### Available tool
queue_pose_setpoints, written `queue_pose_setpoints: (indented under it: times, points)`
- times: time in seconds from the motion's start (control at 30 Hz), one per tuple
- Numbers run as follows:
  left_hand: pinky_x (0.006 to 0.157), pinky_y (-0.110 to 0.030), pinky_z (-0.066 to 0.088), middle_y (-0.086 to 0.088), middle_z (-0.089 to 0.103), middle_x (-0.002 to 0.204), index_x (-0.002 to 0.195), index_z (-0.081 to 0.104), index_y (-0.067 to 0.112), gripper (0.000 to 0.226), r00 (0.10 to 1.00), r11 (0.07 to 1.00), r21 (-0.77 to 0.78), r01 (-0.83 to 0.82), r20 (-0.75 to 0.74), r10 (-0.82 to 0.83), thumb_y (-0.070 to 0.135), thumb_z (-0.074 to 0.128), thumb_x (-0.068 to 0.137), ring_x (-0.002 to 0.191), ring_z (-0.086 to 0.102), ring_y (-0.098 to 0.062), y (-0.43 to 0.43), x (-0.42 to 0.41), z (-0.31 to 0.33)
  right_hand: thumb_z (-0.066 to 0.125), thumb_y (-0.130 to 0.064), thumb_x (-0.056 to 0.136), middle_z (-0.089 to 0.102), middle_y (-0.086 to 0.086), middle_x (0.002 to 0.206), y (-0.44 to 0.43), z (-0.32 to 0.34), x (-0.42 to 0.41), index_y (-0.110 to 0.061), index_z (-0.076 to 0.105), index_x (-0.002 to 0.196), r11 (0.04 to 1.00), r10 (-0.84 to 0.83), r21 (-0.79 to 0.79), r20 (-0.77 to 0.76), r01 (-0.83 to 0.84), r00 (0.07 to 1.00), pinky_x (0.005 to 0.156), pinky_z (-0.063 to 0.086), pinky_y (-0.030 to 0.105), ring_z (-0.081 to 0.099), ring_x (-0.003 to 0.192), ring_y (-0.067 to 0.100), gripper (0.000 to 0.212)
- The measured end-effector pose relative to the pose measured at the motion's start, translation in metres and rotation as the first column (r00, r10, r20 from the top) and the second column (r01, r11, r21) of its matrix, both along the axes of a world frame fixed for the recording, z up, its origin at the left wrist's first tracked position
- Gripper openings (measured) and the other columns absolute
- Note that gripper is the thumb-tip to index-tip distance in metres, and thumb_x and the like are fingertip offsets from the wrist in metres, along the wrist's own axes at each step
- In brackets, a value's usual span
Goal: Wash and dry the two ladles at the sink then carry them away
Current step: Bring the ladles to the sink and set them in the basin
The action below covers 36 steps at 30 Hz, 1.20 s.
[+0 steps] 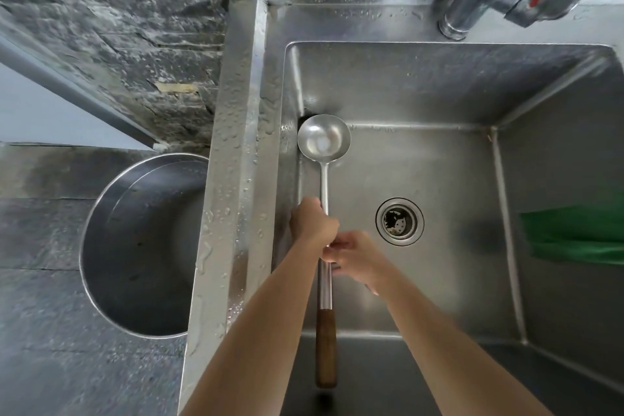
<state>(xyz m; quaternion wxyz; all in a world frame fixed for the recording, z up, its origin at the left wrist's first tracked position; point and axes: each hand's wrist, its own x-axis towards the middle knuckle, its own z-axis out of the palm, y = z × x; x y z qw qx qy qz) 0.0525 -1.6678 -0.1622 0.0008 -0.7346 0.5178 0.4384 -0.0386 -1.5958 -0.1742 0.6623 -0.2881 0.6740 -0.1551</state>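
One steel ladle (323, 142) with a brown wooden grip lies lengthwise over the left side of the sink (439, 152), bowl up and toward the back corner. My left hand (312, 219) is closed around its metal shaft about halfway along. Just behind it, my right hand (354, 257) wraps the same shaft, fingers curled on it. The wooden end sticks out toward me between my forearms. A second ladle is not in view.
The drain strainer (400, 221) sits mid-basin, right of my hands. A tap (472, 0) with a red-dotted lever stands at the back right. A green cloth (574, 233) hangs over the right wall. On the floor to the left stands a large steel pot (141, 246).
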Motion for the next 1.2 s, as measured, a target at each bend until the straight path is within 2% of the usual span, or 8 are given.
queue_pose_setpoints:
  times: [0.1, 0.27, 0.37, 0.43, 0.57, 0.7, 0.93, 1.2]
  points:
    - [0.057, -0.030, 0.035, -0.019, 0.067, 0.091, 0.065, 0.041, 0.014, 0.023, 1.000, 1.000, -0.010, 0.011, 0.025, -0.010, -0.002, 0.056, 0.072, 0.092, 0.064, -0.039, 0.001, -0.002, -0.005, 0.071, -0.009, 0.095, 0.075, 0.016, 0.098, 0.002, -0.007, 0.001, 0.000, 0.075, 0.110, 1.000, -0.012, -0.001, 0.003, 0.012, 1.000, 0.060, 0.054, 0.018, 0.068, 0.082, 0.011, 0.018]
    - [0.064, -0.031, 0.040, -0.015, 0.067, 0.097, 0.081, 0.050, 0.011, 0.011, 0.995, 0.997, 0.003, 0.071, 0.071, -0.071, 0.001, 0.056, 0.078, 0.095, 0.063, -0.035, -0.003, -0.006, -0.003, 0.073, -0.016, 0.093, 0.076, 0.019, 0.104, -0.001, -0.007, -0.002, -0.005, 0.076, 0.105, 0.999, 0.032, 0.010, -0.011, -0.032, 0.999, 0.074, 0.064, 0.031, 0.075, 0.096, 0.027, 0.016]
    - [0.072, -0.034, 0.047, -0.015, 0.065, 0.107, 0.093, 0.054, 0.011, 0.012, 0.980, 0.986, -0.007, 0.164, 0.116, -0.162, 0.010, 0.059, 0.082, 0.103, 0.061, -0.036, -0.003, -0.008, -0.001, 0.067, -0.031, 0.086, 0.075, 0.019, 0.094, -0.006, 0.001, -0.003, -0.015, 0.075, 0.092, 0.996, 0.087, 0.001, -0.113, -0.087, 0.990, 0.087, 0.061, 0.055, 0.074, 0.092, 0.038, 0.019]
    - [0.087, -0.039, 0.048, -0.016, 0.062, 0.116, 0.108, 0.056, 0.007, 0.023, 0.948, 0.958, -0.044, 0.284, 0.166, -0.273, 0.021, 0.058, 0.090, 0.110, 0.059, -0.037, -0.003, -0.009, 0.004, 0.055, -0.038, 0.090, 0.073, 0.015, 0.097, -0.011, 0.014, -0.007, -0.017, 0.072, 0.104, 0.985, 0.163, -0.018, -0.247, -0.172, 0.955, 0.091, 0.058, 0.055, 0.070, 0.098, 0.039, 0.031]
    - [0.102, -0.047, 0.039, -0.016, 0.048, 0.140, 0.137, 0.042, 0.008, 0.048, 0.799, 0.797, -0.171, 0.579, 0.313, -0.513, 0.039, 0.039, 0.101, 0.129, 0.043, -0.038, -0.009, -0.017, 0.036, 0.044, -0.033, 0.105, 0.060, 0.017, 0.135, -0.013, 0.049, -0.038, -0.013, 0.050, 0.135, 0.947, 0.233, -0.041, -0.591, -0.317, 0.772, 0.097, 0.048, 0.043, 0.056, 0.127, 0.038, 0.037]
    - [0.121, -0.054, 0.009, -0.012, 0.003, 0.166, 0.158, 0.010, 0.019, 0.072, 0.598, 0.579, -0.187, 0.794, 0.416, -0.686, 0.058, 0.023, 0.099, 0.151, -0.003, -0.038, -0.020, -0.029, 0.097, 0.028, -0.054, 0.106, 0.012, 0.014, 0.172, -0.012, 0.107, -0.077, -0.026, 0.015, 0.164, 0.950, 0.191, -0.020, -0.755, -0.313, 0.628, 0.126, 0.015, 0.053, 0.014, 0.158, 0.033, 0.065]
    - [0.117, -0.061, -0.012, -0.001, -0.025, 0.162, 0.157, -0.007, 0.034, 0.085, 0.450, 0.364, -0.266, 0.893, 0.501, -0.739, 0.081, 0.003, 0.087, 0.147, -0.029, -0.029, -0.011, -0.077, 0.223, 0.017, -0.079, 0.095, -0.014, 0.008, 0.174, 0.020, 0.243, -0.129, -0.039, 0.000, 0.164, 0.978, -0.016, -0.115, -0.873, -0.174, 0.487, 0.120, -0.015, 0.064, -0.016, 0.159, 0.029, 0.082]
    - [0.113, -0.063, -0.018, 0.003, -0.034, 0.158, 0.154, -0.012, 0.041, 0.093, 0.381, 0.183, -0.387, 0.904, 0.533, -0.756, 0.090, -0.005, 0.076, 0.144, -0.035, -0.027, 0.060, -0.159, 0.367, 0.006, -0.088, 0.087, -0.019, 0.006, 0.173, 0.131, 0.382, -0.187, -0.045, -0.002, 0.163, 0.977, -0.208, -0.209, -0.918, 0.032, 0.337, 0.120, -0.017, 0.067, -0.020, 0.158, 0.031, 0.087]
